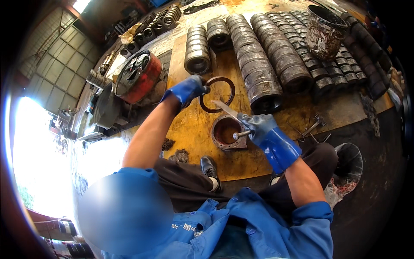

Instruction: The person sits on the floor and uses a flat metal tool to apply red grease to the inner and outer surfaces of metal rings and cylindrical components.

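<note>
My left hand (188, 91), in a blue rubber glove, is closed on the left edge of a dark brown ring (233, 93), held up over the yellow work surface. My right hand (264, 131), gloved the same way, grips a knife (227, 108) with a flat, pale blade. Its tip points up and left, across the lower right of the ring's opening. A short metal rod with a rounded end (236, 135) also juts from the right hand; whether it belongs to the knife is unclear. Below the blade sits a round, flanged metal housing (236, 147) with small holes around its rim.
Rows of stacked metal rings (258, 69) lie beyond my hands. A dirty bucket (324, 43) stands on the rows at the far right. At left is a red drum (148, 69); metal tools (311, 126) lie right. A bin (350, 162) stands by my right knee, dark rags (180, 155) near my shoe.
</note>
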Action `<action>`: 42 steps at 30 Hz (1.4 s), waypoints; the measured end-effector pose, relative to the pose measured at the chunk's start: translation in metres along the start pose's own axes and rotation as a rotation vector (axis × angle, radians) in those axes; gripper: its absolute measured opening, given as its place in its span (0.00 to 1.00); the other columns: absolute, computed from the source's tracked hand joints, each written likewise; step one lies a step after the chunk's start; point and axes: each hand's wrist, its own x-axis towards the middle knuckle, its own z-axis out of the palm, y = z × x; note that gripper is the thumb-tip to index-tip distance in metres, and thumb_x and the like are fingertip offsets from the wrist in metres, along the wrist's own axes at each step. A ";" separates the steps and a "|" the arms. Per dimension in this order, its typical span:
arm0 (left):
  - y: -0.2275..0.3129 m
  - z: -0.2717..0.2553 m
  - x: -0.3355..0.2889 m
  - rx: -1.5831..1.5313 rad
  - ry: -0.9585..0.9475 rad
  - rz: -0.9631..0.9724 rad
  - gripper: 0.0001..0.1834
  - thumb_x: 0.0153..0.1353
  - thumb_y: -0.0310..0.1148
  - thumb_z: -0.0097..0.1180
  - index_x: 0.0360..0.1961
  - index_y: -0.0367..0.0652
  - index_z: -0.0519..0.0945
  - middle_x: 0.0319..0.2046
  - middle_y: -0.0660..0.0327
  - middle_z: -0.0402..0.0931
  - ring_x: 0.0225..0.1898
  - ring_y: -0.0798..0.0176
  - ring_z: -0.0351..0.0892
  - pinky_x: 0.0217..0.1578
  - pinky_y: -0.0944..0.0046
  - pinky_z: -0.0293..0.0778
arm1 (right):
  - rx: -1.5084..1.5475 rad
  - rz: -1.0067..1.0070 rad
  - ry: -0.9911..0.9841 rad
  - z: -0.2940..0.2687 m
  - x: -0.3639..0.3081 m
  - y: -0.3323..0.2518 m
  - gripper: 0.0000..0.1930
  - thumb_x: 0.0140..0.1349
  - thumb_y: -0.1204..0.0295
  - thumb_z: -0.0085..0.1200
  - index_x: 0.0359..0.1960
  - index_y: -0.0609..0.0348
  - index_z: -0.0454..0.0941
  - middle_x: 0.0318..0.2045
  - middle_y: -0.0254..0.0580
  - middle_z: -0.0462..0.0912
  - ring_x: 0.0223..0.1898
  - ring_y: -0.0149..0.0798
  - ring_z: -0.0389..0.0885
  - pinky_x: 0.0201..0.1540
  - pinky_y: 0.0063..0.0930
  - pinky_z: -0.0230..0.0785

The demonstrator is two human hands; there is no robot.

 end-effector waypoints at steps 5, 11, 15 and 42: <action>-0.055 0.013 -0.007 -0.071 0.118 -0.091 0.23 0.59 0.39 0.56 0.48 0.28 0.76 0.37 0.48 0.80 0.40 0.59 0.79 0.44 0.62 0.71 | -0.032 -0.005 -0.010 -0.004 0.001 0.004 0.29 0.45 0.77 0.55 0.54 0.51 0.73 0.33 0.40 0.82 0.33 0.44 0.82 0.33 0.37 0.74; -0.104 0.059 -0.015 -0.378 0.197 -0.131 0.17 0.61 0.36 0.56 0.44 0.31 0.79 0.32 0.54 0.82 0.36 0.63 0.80 0.42 0.63 0.73 | -0.049 0.010 -0.046 0.001 0.009 -0.003 0.33 0.42 0.77 0.54 0.57 0.49 0.71 0.34 0.38 0.82 0.35 0.45 0.81 0.34 0.38 0.73; -0.121 0.086 -0.014 -0.505 0.158 -0.208 0.14 0.63 0.35 0.55 0.40 0.31 0.79 0.28 0.57 0.82 0.31 0.65 0.80 0.37 0.65 0.75 | -0.083 -0.022 -0.058 0.014 0.012 0.000 0.32 0.42 0.78 0.53 0.56 0.49 0.71 0.33 0.38 0.81 0.33 0.44 0.81 0.33 0.36 0.73; -0.146 0.113 0.012 -0.690 0.226 -0.237 0.14 0.62 0.40 0.57 0.42 0.40 0.82 0.27 0.57 0.82 0.26 0.65 0.78 0.31 0.65 0.73 | 1.240 0.418 0.042 0.062 0.003 0.048 0.25 0.53 0.81 0.51 0.56 0.60 0.71 0.28 0.39 0.81 0.29 0.34 0.81 0.29 0.25 0.72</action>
